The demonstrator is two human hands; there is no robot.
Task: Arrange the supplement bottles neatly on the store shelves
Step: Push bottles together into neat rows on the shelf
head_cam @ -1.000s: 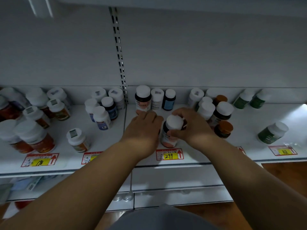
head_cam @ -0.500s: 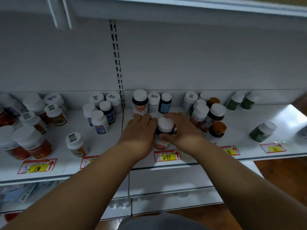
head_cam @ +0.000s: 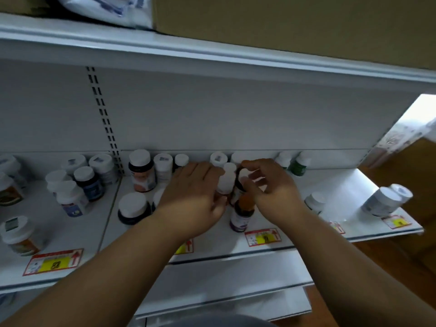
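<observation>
A white-capped bottle [head_cam: 227,178] is pinched between both hands; the orange-capped bottle [head_cam: 241,212] just below risks being toppled.

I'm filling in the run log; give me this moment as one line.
left hand: on white bottle | right hand: around dark bottle | orange-capped bottle: upright, front | stage: grouping

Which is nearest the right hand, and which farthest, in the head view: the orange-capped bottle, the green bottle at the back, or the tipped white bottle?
From the right hand:
1. Orange-capped bottle, just left of it at the front.
2. Green bottle, behind it against the back wall.
3. Tipped white bottle, far right near the shelf's end.
</observation>
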